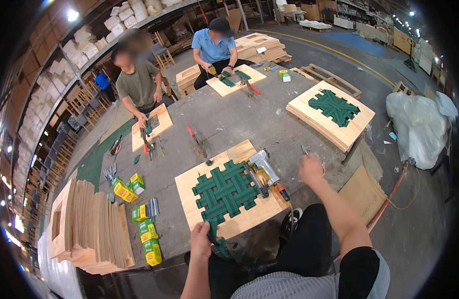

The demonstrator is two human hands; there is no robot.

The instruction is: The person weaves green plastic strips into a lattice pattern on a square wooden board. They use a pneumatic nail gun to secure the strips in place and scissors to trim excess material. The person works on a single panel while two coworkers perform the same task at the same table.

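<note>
In front of me lies a square light wooden panel [185, 188] with dark green webbing straps [224, 188] woven across its middle. My left hand [200, 241] is closed on the loose end of a green webbing strap [217, 230] at the panel's near edge; the strap hangs down toward my lap. On the panel's right side rests a staple gun [263, 169] with an orange-tipped end. Right of the panel, over the table, my right hand [310, 168] is closed, its fingers beside a small metal tool [304, 149]. What it grips, if anything, I cannot make out.
The grey table [214, 130] carries green-yellow boxes [147, 230], metal staple strips [153, 207] and red-handled pliers [193, 135]. Stacked wooden frames [97, 226] stand left. A finished-looking webbed panel [334, 107] tops a pile at right. Two co-workers [214, 47] sit across, handling panels.
</note>
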